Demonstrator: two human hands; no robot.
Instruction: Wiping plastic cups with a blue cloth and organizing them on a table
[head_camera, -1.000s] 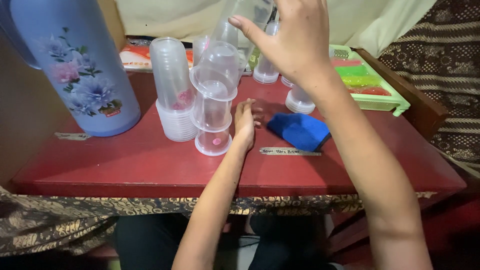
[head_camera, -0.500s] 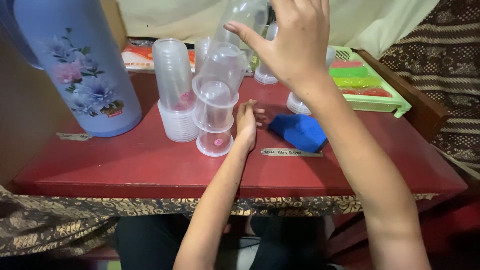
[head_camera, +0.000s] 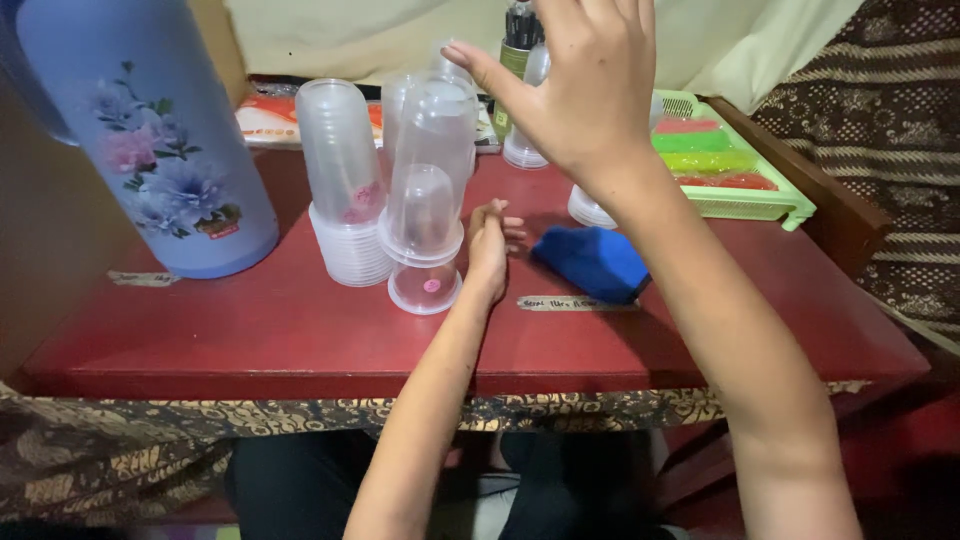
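On a red table (head_camera: 250, 330) the left hand (head_camera: 488, 250) rests against the base of a tall stack of clear plastic cups (head_camera: 425, 200). At its nine o'clock stands a second cup stack (head_camera: 345, 190), and further that way a blue flowered flask (head_camera: 140, 130). The right hand (head_camera: 585, 80) hangs above, fingers spread. A blue cloth (head_camera: 590, 262) lies at the left hand's three o'clock, a green tray (head_camera: 745, 195) at two.

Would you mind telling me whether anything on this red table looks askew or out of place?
Nothing is spilled or broken. The stack of clear cups by the left hand leans slightly; the right hand hovers above.
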